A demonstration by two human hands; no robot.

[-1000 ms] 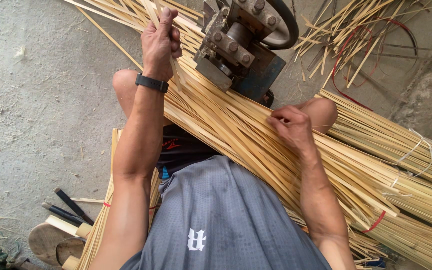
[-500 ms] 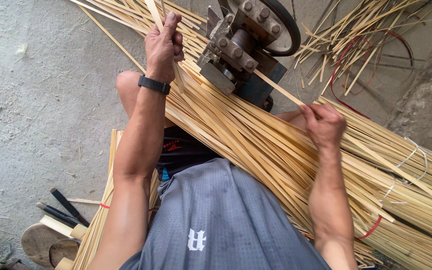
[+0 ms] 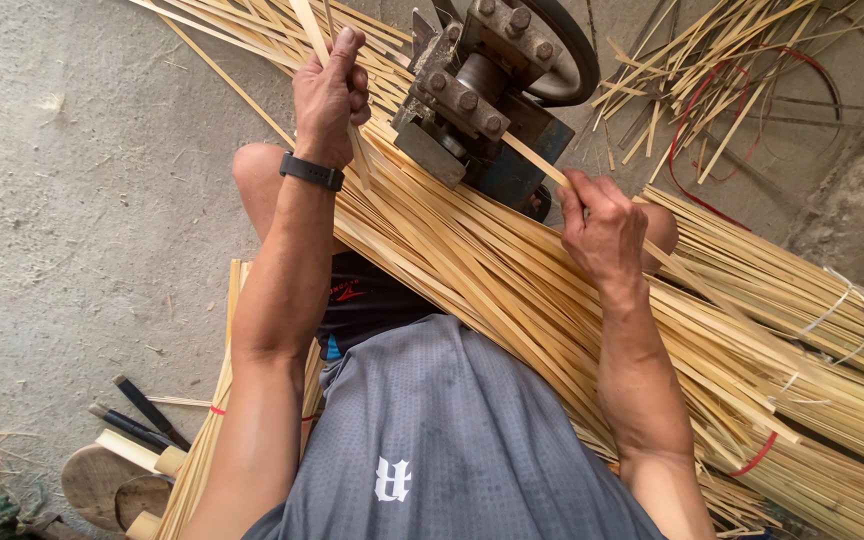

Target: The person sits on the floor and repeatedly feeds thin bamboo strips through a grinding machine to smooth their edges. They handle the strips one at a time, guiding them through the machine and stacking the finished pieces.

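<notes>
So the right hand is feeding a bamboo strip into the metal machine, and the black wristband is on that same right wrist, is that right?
Not quite. The right hand does hold a bamboo strip at the metal machine, but the head view shows the black wristband on the left wrist, below the left hand, which grips another strip.

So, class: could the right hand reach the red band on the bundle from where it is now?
Probably yes. The right hand grips a strip at the machine; the red band lies uncovered beside that forearm.
</notes>
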